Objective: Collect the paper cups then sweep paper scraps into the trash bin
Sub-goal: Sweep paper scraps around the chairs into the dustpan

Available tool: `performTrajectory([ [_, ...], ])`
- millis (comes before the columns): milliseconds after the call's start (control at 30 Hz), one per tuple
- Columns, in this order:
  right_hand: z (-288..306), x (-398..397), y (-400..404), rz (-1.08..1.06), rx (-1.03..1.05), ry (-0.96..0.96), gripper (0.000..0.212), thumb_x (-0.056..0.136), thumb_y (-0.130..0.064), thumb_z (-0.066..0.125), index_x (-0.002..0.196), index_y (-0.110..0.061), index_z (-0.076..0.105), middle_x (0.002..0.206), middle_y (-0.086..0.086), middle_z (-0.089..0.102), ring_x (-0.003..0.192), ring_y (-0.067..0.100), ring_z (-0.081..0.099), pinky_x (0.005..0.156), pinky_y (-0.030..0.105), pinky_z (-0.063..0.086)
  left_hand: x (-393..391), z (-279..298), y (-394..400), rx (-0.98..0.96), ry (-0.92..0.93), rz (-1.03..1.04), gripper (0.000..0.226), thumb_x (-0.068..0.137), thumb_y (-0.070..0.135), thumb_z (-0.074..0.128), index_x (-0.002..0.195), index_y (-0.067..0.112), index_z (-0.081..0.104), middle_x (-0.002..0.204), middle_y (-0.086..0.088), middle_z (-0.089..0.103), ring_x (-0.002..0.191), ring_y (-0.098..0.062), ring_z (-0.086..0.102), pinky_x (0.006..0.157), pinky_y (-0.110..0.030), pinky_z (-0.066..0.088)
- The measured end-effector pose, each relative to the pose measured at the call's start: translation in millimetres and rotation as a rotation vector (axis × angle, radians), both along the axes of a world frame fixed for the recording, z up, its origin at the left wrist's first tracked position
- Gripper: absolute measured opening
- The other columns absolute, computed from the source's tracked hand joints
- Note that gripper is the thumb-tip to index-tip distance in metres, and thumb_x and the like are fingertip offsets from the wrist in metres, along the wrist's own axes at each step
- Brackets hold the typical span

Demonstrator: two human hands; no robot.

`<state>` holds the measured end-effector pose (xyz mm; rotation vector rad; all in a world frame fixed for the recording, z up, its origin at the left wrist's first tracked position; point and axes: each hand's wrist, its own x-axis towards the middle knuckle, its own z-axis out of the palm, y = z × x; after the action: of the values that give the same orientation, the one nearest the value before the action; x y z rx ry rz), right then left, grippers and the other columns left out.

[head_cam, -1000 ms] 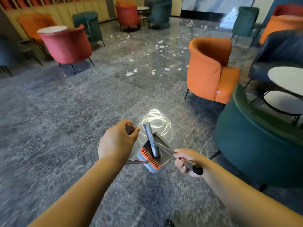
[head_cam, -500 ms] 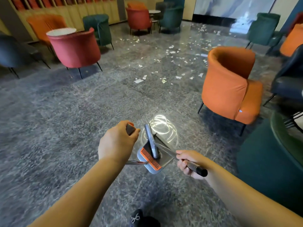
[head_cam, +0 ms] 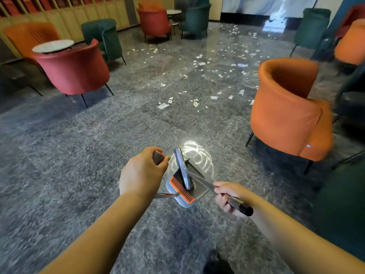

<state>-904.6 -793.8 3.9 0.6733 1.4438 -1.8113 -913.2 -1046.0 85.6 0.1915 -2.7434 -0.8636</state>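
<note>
My left hand [head_cam: 142, 174] grips the top of the dustpan's handle, whose grey and orange end shows above my thumb. Below it hangs the grey dustpan [head_cam: 199, 189] with an orange comb edge. My right hand [head_cam: 230, 197] grips the metal broom handle near its black end cap. The grey broom head [head_cam: 183, 168] lies across the dustpan. White paper scraps [head_cam: 197, 102] are scattered over the grey stone floor ahead, thickening toward the far middle of the room. No paper cups or trash bin are in view.
An orange armchair [head_cam: 284, 107] stands close on the right, a dark green one [head_cam: 343, 210] at the right edge. A red armchair [head_cam: 74, 68] and a small round table [head_cam: 53, 46] stand at left. More chairs ring the far end. My shoe [head_cam: 217, 264] shows at the bottom.
The view has swung left and moved forward: the orange armchair slid right, the green chair mostly left the frame, and the scraps are nearer. Both hands keep the same hold.
</note>
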Motion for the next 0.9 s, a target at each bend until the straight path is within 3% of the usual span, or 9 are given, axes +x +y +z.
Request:
performTrajectory([
  [400,-14,-240,25,0.064,0.017,-0.082,0.044,0.101,-0.015,0.041,0.142,-0.028,0.033,0.056,-0.003,0.044,0.042,0.003,0.044,0.038,0.015,0.034,-228,-17,26,-0.008,-0.052,0.019,0.018,0.084,0.053,0.062,0.093,0.038,0.059,0.074,0.017,0.054,0.069,-0.013,0.05,0.056,-0.025,0.035],
  [500,-7,-294,29,0.073,0.03,-0.07,0.043,0.101,-0.014,0.039,0.142,-0.027,0.032,0.059,-0.002,0.041,0.042,0.003,0.042,0.039,0.015,0.032,-279,-12,32,0.008,-0.046,0.035,0.015,0.084,0.051,0.064,0.091,0.038,0.059,0.078,0.013,0.063,0.067,-0.013,0.05,0.051,-0.022,0.032],
  [667,3,-371,33,0.054,0.049,-0.037,0.046,0.102,-0.013,0.038,0.145,-0.026,0.031,0.063,-0.001,0.04,0.041,0.003,0.04,0.038,0.015,0.031,-361,-8,38,0.011,-0.049,0.036,0.021,0.084,0.051,0.064,0.099,0.036,0.063,0.09,0.007,0.069,0.084,-0.023,0.064,0.063,-0.028,0.04],
  [900,-4,-493,31,0.007,0.074,-0.027,0.045,0.102,-0.013,0.038,0.144,-0.027,0.031,0.064,-0.001,0.039,0.044,0.003,0.038,0.04,0.015,0.029,-497,-15,34,0.018,-0.043,-0.018,0.02,0.084,0.049,0.064,0.097,0.034,0.063,0.09,0.004,0.07,0.085,-0.025,0.063,0.063,-0.028,0.038],
])
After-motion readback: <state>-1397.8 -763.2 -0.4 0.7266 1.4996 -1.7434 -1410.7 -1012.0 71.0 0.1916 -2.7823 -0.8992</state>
